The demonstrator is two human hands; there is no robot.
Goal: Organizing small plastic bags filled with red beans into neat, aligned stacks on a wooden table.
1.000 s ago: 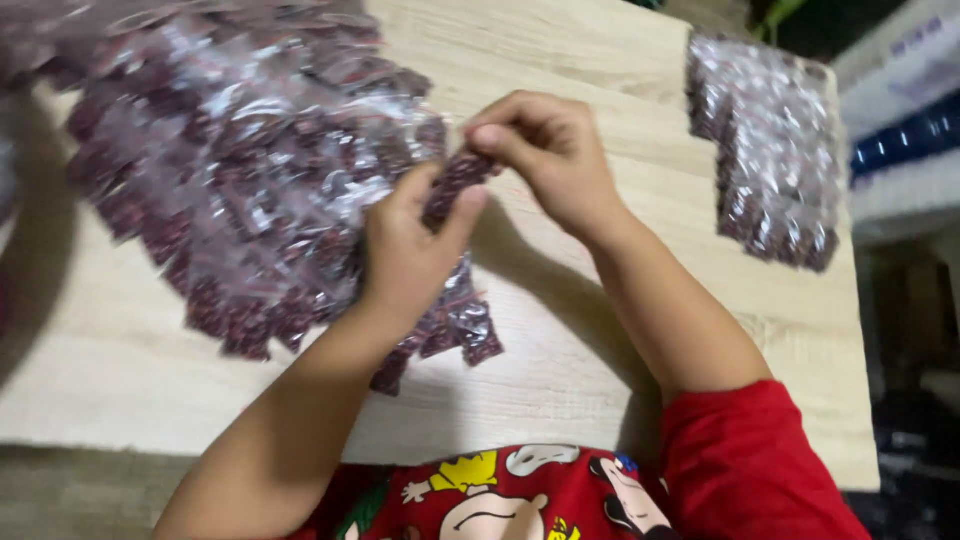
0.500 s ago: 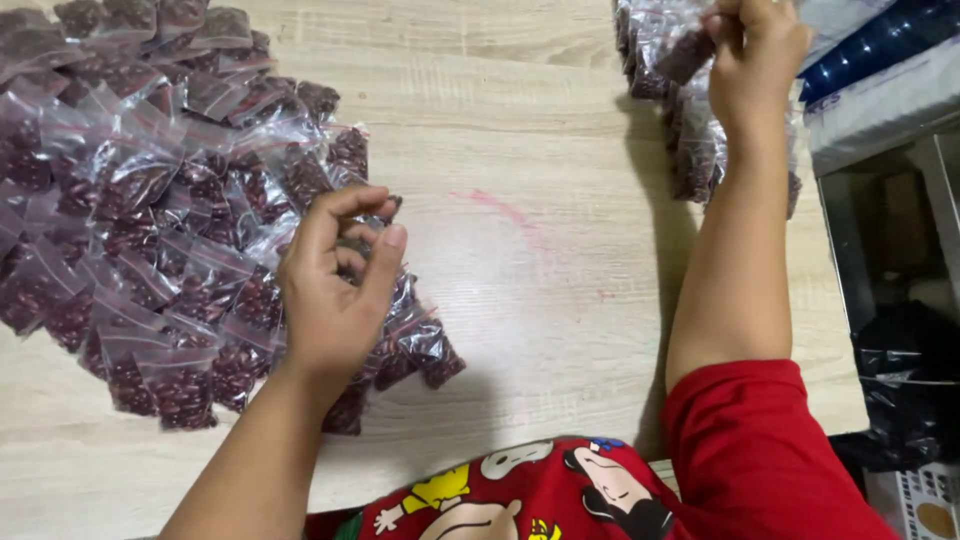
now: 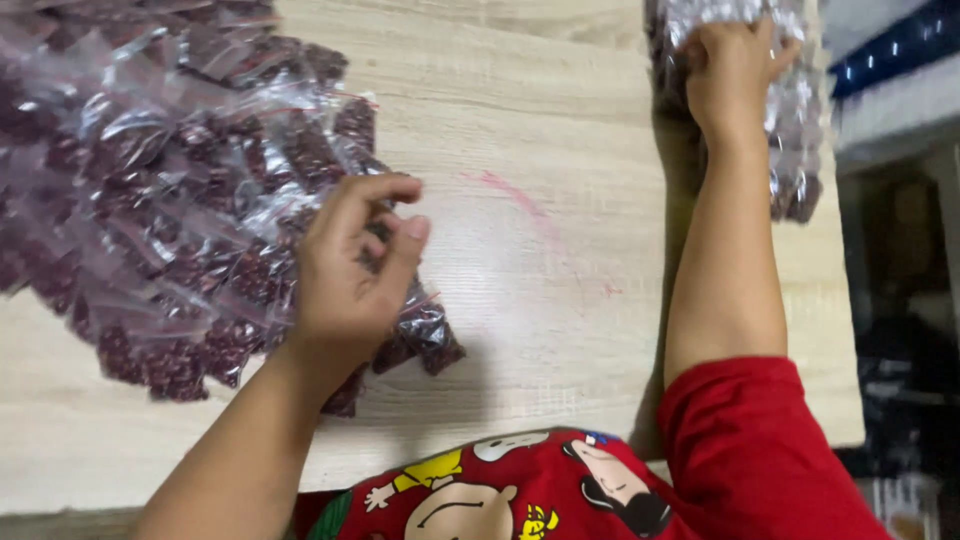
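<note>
The left hand, fingers curled in a pinch, hovers over a pile of small bags on the table. The right hand presses flat on a far stack of bags.

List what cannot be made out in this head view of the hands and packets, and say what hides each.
- Right hand: its fingertips are lost in the far stack; any grip is unclear, and the top edge cuts the stack.
- Left hand: it covers the packets beneath; whether it pinches one is unclear.
- Big pile: cut by the left and top edges.
- Packet contents: dark red bits, too small to identify.
</note>
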